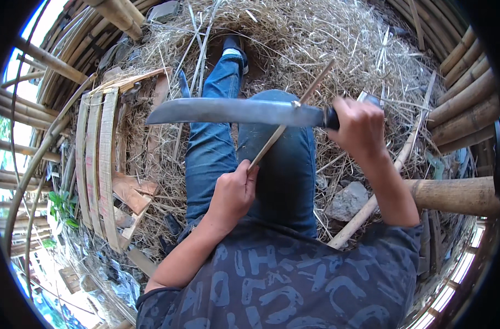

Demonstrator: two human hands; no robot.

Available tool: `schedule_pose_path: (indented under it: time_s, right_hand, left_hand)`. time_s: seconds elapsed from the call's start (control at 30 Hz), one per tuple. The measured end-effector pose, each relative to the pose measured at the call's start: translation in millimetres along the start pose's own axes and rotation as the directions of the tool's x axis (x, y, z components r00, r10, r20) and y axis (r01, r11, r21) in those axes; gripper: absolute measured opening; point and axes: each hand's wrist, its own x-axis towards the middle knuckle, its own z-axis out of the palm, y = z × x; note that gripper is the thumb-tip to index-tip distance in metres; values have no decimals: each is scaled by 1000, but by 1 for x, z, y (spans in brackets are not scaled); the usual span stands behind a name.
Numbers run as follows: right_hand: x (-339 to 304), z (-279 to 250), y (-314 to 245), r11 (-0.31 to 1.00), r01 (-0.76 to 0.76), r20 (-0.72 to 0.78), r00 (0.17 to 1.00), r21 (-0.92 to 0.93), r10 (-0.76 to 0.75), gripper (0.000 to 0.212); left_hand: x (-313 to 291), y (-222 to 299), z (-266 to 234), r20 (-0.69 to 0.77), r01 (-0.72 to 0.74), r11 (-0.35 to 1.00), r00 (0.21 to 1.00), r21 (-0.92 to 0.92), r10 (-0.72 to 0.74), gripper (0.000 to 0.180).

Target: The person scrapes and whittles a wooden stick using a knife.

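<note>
My right hand [357, 125] is closed round the dark handle of a machete [222, 111], whose long, broad blade points left across my knees. Pinched in my left hand [232, 190] is a thin bamboo strip [272, 143], slanting up and away to the right. The blade crosses over this strip near the handle end, and a small pale curl or node shows there on the strip. My jeans-covered right knee [272, 104] lies beneath both. How deeply the edge meets the strip cannot be seen.
Dry straw [321, 38] covers the ground ahead. A slatted wooden crate piece [104, 164] lies to the left. On the right are a grey rock [347, 200], a long pole [365, 214] and a thick bamboo post [453, 196]. Bamboo rails [467, 109] stand around both sides.
</note>
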Motion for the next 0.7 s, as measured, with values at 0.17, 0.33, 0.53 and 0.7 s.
schedule_pose_path:
  time_s: [0.17,0.33,0.53,0.7]
  right_hand:
    - [5,7,34,996,20,-60,998,-90,-25,26]
    - [-16,-25,138,755,-592,-69,798,-282,599,17]
    - [-100,-23,155,695,-718,-190,686,-21,703,19]
    - [-75,12,29,509,-605,55,674,613,736,16]
  left_hand:
    - [2,2,0,-18,-26,1000,1000,-2,26,20]
    - [-5,-6,-7,-16,55,998,998,-16,-56,21]
    - [1,-2,-2,54,42,997,998,-69,-38,20]
    - [1,-13,-7,185,193,940,972,-282,-144,27]
